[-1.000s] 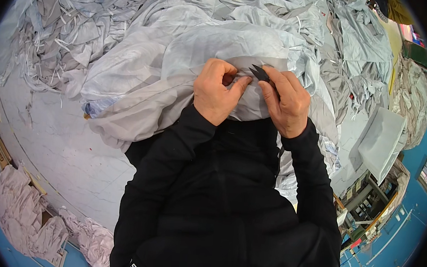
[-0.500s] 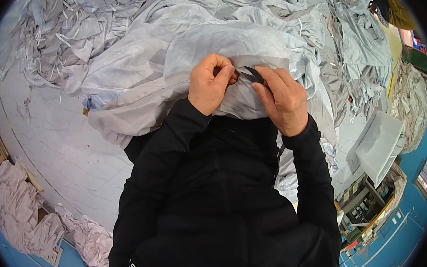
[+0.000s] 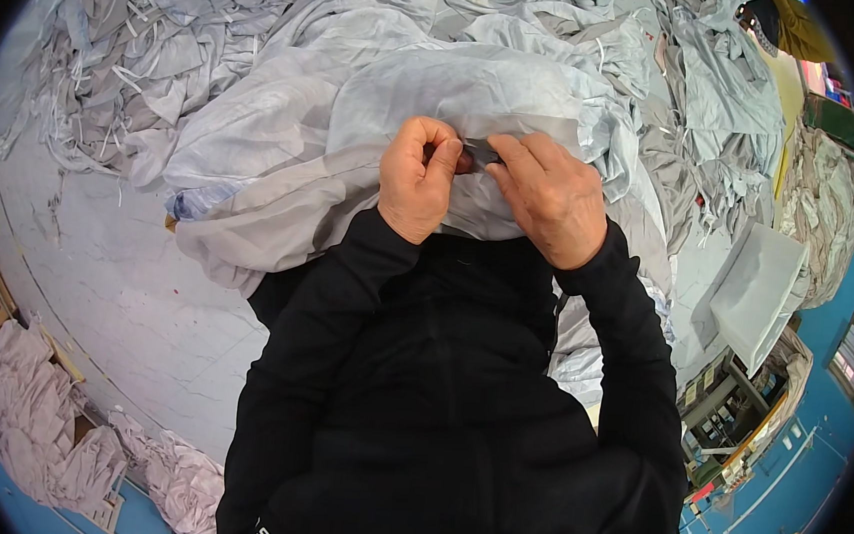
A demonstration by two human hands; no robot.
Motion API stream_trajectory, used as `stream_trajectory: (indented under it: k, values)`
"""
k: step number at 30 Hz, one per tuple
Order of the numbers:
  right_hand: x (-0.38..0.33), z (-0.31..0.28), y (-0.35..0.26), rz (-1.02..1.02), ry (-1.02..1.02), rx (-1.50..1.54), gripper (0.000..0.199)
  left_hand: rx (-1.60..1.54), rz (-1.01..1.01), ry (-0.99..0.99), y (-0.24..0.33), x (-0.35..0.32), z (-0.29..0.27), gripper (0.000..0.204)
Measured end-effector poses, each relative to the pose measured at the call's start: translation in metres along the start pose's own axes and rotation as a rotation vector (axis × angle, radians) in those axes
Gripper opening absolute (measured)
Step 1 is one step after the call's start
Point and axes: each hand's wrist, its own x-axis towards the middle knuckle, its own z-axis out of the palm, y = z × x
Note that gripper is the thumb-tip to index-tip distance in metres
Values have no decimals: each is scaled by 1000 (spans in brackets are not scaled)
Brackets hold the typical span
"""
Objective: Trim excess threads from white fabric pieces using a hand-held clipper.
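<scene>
Light grey fabric lies bunched over my lap and the table in front of me. My left hand is closed in a pinch on the fabric's edge, thumb against the curled fingers. Right beside it, my right hand grips small black thread snips, mostly hidden by its fingers. The tip of the snips points left, close to the left fingertips. Whether the blades touch the cloth or a thread cannot be made out.
Heaps of grey cloth with white ties cover the far side of the marble-patterned table. Pinkish cloth lies piled at lower left. On the right stand a pale bin-like container and a metal frame over blue floor.
My right hand has moved left, bringing the snips up to my left fingertips. Their black blades, plainly visible before, are now mostly covered. My left hand has barely shifted.
</scene>
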Motion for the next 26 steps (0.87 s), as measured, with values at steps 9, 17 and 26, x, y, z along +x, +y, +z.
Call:
stream_trajectory:
  k: [9,17,26]
  values:
    - [2,3,-4,-12,-49,-64,31,15,-7,9,3,-1,3,7]
    - [4,-2,-2,-8,22,51,26,126,191,116,39,-3,-11,5]
    - [-47,8,30,467,253,693,34,277,199,379,166,-89,-257,11]
